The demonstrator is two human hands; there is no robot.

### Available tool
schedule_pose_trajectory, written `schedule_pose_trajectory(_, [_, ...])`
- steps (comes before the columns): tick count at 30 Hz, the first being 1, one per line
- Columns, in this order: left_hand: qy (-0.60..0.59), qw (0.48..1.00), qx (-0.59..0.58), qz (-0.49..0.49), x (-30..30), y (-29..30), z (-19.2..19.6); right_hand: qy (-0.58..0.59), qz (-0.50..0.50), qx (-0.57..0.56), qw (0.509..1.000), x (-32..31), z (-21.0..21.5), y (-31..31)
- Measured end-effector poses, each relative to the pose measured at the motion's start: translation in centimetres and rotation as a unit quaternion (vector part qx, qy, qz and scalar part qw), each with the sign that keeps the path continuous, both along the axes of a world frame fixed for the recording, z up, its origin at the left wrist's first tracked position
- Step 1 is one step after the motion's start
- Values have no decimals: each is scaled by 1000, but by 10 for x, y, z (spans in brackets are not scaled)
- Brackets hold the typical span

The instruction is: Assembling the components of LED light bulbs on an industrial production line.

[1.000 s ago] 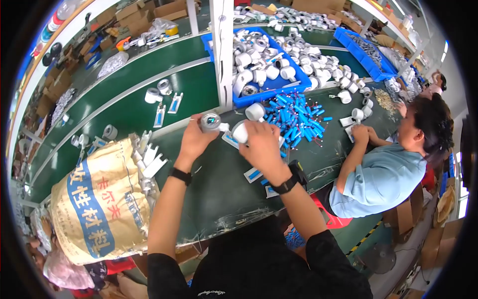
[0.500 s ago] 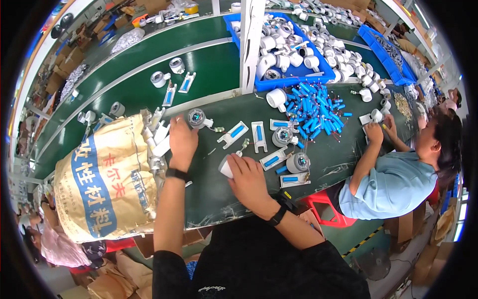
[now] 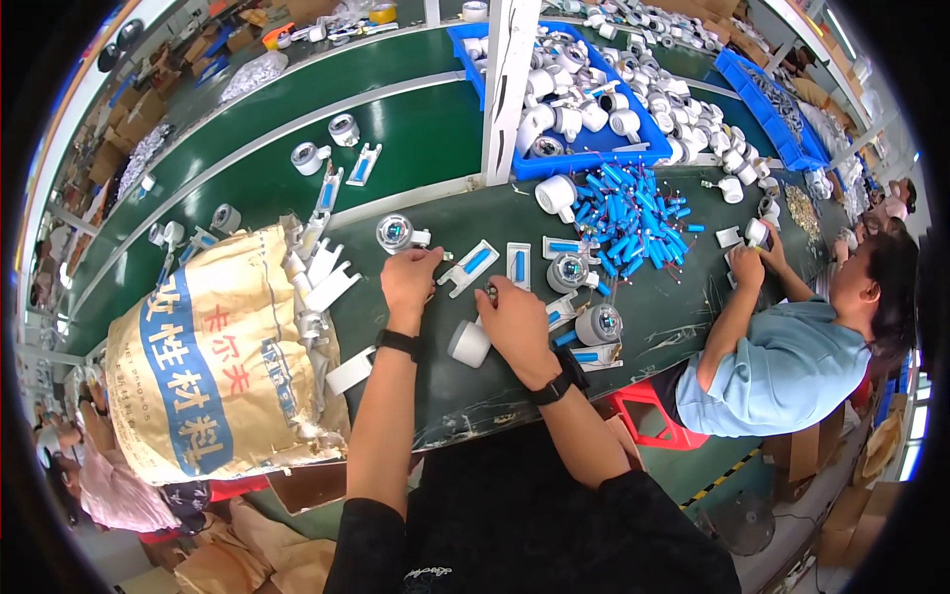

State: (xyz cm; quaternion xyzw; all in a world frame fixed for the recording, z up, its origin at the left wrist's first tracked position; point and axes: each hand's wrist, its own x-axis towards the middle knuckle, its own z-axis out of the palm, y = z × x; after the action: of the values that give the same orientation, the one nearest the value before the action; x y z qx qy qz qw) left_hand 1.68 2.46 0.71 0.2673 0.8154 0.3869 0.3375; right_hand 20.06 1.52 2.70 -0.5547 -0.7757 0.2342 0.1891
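Observation:
My left hand (image 3: 411, 282) is closed in a pinch on a small circuit board (image 3: 447, 256), beside a round white housing (image 3: 394, 234) with a clear top. My right hand (image 3: 517, 325) pinches a small part at its fingertips (image 3: 492, 291), apparently the little board of the white cup-shaped housing (image 3: 470, 344) lying on its side by that hand. Between and beyond the hands lie white plastic holders with blue battery cells, one tilted (image 3: 469, 267) and one upright (image 3: 518, 265). Two more clear-topped housings (image 3: 568, 271) stand to the right, among further holders.
A printed paper sack (image 3: 213, 356) spills white plastic pieces at left. A heap of blue cells (image 3: 633, 220) lies before a blue crate (image 3: 594, 163) full of white housings. A metal post (image 3: 505, 94) rises behind the bench. At right a co-worker (image 3: 792, 346) handles similar parts.
My left hand has moved right, away from the sack, to the small board. My right hand has let go of the cup-shaped housing and moved up to its fingertip part. A white plate by the sack is uncovered.

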Motion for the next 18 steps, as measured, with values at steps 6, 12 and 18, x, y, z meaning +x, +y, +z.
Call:
schedule_pose_trajectory(6, [-259,952,148,74,-22,-14,-12,228,1,-147,962,4,-7,2])
schedule_pose_trajectory(12, [-315,933,162,65,-23,-18,-11,425,15,-321,846,9,-12,5])
schedule_pose_trajectory(18, [-452,864,199,98,-11,-13,-1,514,-4,-362,777,13,-7,3])
